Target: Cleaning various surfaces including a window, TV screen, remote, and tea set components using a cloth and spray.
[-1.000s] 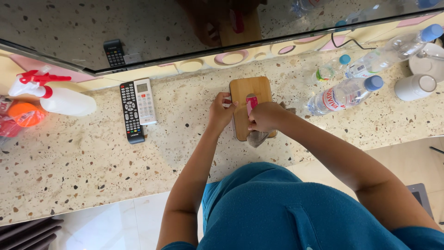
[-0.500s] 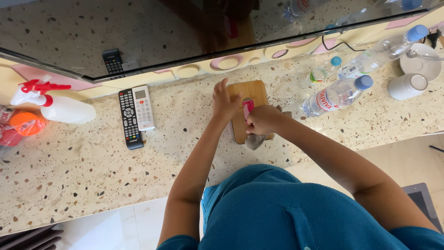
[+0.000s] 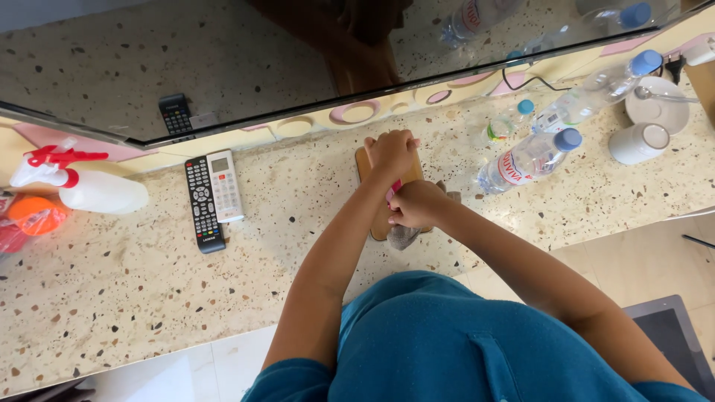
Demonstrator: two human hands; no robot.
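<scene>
Gripping the far end of an oblong wooden board [image 3: 372, 216] lying lengthwise away from the body on the speckled stone bench [image 3: 134, 298], the left hand [image 3: 390, 152] closes over it while the nearer right hand [image 3: 414, 205] clasps a small pink object [image 3: 392, 191].

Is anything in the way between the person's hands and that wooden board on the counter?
Nothing visible. The left hand rests on the wooden board, and the right hand is over it, gripping a small pink thing.

One head-worn camera looks steeply down from above the person's chest, fairly near, facing the speckled worktop [image 3: 112, 298] and the wall mirror [image 3: 149, 67] behind it.
</scene>
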